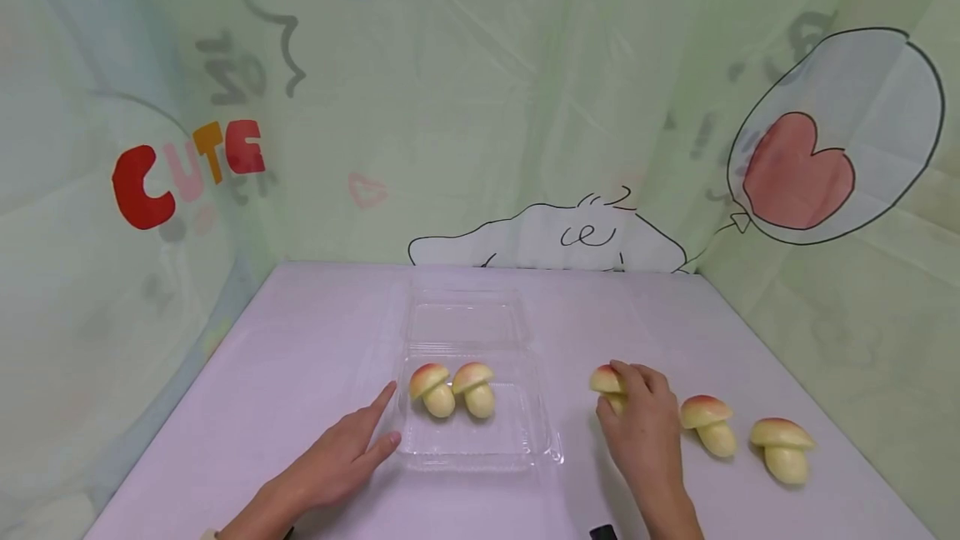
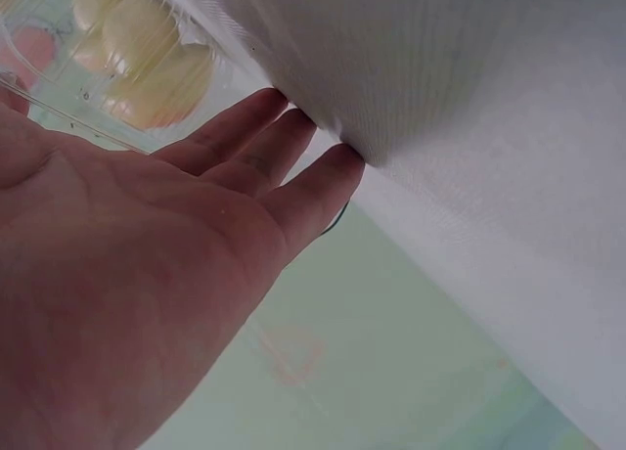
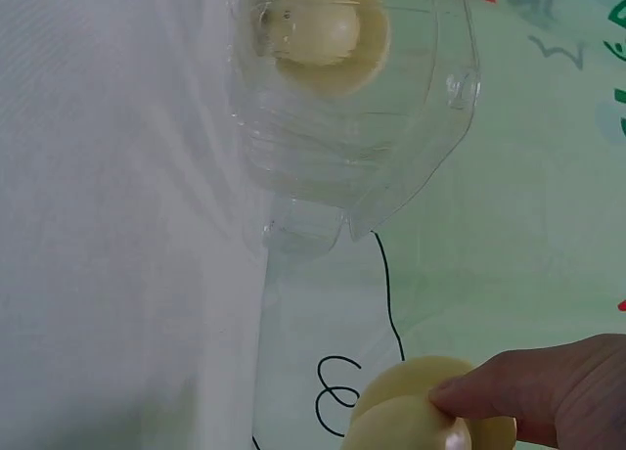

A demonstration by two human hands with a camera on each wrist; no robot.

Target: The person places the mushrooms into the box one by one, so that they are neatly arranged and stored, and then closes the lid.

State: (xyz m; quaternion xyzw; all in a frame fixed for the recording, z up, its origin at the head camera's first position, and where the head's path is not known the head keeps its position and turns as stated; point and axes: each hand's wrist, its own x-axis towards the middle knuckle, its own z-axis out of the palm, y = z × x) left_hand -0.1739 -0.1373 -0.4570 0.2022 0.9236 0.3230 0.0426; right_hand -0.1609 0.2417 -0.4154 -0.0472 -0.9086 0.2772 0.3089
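Observation:
A clear plastic clamshell box (image 1: 468,448) lies unfolded on the table, its lid (image 1: 467,323) laid back behind. In its tray two mushroom-shaped pieces (image 1: 437,400) (image 1: 480,400), cream with reddish caps, lie side by side. My left hand (image 1: 337,457) is at the box's left edge, thumb and forefinger spread; in the left wrist view, the left hand's (image 2: 147,215) fingertips meet the white tabletop. To the right of the box, my right hand (image 1: 645,423) grips another mushroom (image 1: 603,379); the right wrist view shows the thumb pressed on this mushroom (image 3: 401,421).
Two more mushrooms (image 1: 707,423) (image 1: 782,450) lie on the table right of my right hand. A small black object (image 1: 602,532) shows at the front edge. Printed pale curtains (image 1: 465,107) enclose the pale table (image 1: 322,315) at the back and sides.

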